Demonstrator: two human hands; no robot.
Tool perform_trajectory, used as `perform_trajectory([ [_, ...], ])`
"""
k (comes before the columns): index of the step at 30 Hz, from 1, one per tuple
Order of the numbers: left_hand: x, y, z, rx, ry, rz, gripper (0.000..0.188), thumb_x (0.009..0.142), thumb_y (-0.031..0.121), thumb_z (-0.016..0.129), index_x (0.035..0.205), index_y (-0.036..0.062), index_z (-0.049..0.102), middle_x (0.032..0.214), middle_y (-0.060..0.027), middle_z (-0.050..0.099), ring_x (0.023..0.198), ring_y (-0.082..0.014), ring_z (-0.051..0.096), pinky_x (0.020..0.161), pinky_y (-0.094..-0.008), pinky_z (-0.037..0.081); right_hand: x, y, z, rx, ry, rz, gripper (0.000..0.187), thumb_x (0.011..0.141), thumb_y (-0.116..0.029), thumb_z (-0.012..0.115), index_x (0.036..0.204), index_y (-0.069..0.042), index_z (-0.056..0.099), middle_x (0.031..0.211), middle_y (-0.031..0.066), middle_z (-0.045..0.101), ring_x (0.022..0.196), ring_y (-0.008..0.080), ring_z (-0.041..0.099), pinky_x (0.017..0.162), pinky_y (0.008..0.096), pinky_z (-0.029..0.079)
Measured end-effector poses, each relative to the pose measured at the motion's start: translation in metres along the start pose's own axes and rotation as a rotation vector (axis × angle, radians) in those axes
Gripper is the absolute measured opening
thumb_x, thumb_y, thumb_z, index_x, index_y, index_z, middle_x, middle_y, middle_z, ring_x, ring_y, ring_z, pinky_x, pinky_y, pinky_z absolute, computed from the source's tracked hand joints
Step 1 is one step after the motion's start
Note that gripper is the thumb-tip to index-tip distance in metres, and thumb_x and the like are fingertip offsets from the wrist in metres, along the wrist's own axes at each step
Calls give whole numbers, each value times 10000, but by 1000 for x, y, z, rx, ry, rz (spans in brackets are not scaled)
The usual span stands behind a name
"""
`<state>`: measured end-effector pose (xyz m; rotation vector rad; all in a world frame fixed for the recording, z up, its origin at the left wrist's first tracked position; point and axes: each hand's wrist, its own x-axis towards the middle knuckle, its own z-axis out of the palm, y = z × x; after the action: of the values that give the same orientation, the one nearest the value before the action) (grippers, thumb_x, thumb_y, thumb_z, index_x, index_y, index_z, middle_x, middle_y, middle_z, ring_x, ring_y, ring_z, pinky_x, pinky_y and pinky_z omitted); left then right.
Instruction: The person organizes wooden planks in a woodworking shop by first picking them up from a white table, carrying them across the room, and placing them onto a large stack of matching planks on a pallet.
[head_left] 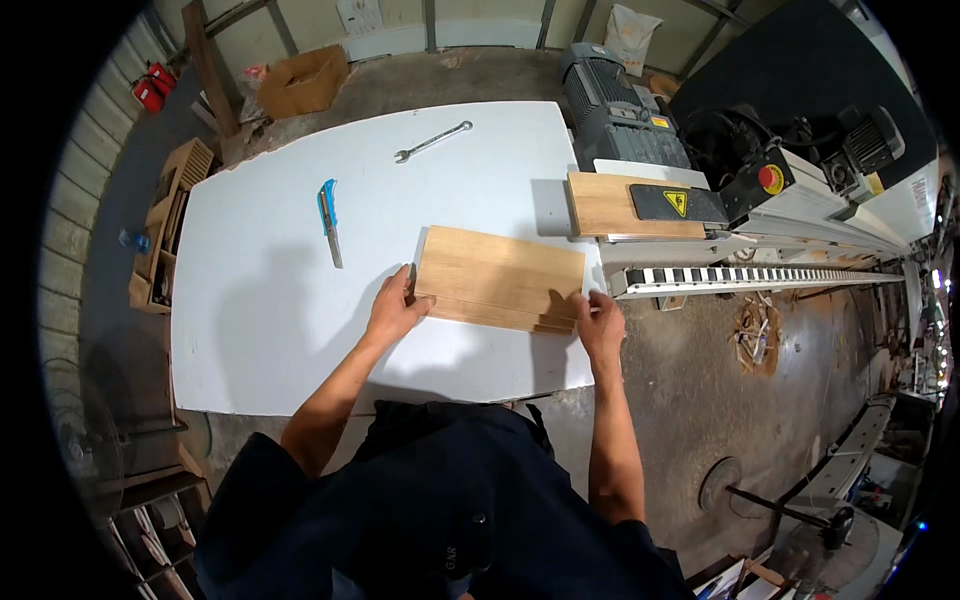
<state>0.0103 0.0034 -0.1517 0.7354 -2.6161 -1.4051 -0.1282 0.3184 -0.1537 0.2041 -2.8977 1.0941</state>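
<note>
Several light-brown wooden boards (500, 272) lie together on a white tabletop (255, 345), their near edges slightly staggered. My left hand (395, 310) grips their left end, thumb by the near corner and fingers along the short edge. At the opposite end, my right hand (601, 325) is closed on the near right corner with bent fingers. Part of its grip is hidden behind the hand. Beyond the boards lie a blue utility knife (329, 220) with its blade out and a metal combination wrench (433, 142).
Right of the table stands a machine with a grey motor (615, 100), a red stop button (770, 178) and a toothed conveyor track (760, 280). Another wooden board (602, 205) sits in its feed. A cardboard box (303, 82) is on the floor behind; a fan (825, 540) stands lower right.
</note>
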Motion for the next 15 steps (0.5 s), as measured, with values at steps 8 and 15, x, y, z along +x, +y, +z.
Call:
perform_trajectory([
  [8,8,51,15,-59,71,281,600,761,251,688,1254,-21,481,1050,-178,541,778,-234,562,744,-325,486,115,-16,33,1579,-73,742,358,880,-337,610,998,-6,537,730,71,585,649,195,570,533,296,460],
  [15,21,64,46,-416,-184,140,489,832,193,658,1244,-15,498,918,-85,624,758,-128,542,678,-264,461,37,-64,49,1558,-224,739,115,903,-142,550,929,-31,554,669,66,543,599,216,544,561,290,495],
])
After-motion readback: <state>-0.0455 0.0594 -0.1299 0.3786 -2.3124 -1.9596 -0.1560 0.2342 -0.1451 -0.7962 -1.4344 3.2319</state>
